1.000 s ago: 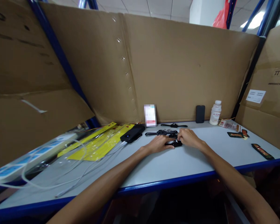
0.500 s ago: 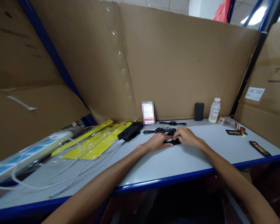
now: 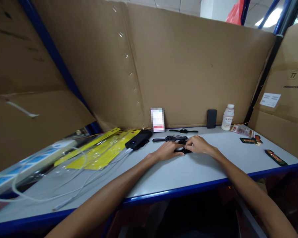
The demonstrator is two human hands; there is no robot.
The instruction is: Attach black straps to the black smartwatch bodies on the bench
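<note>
My left hand (image 3: 167,150) lies over a small black metal piece (image 3: 186,151) on the table, thumb and fingers closed around its left side. Against the same piece, my right hand (image 3: 198,144) is closed in a pinch; its fingertips hide whatever they hold. The piece looks like part of a spokeshave, mostly covered by the hands. Just behind the hands lies a black two-handled spokeshave (image 3: 161,139). Farther back, a second black spokeshave (image 3: 183,131) rests near the cardboard wall.
On the left are yellow blister packs (image 3: 101,155), a black power bank (image 3: 137,140), white cables (image 3: 84,185) and a power strip (image 3: 32,163). A lit phone (image 3: 158,120), dark phone (image 3: 212,119) and bottle (image 3: 227,117) stand at the back. Small dark packages (image 3: 275,157) lie right.
The right fingers have shifted very slightly at the black piece. My left hand stays in place, and the other things on the table have not moved.
</note>
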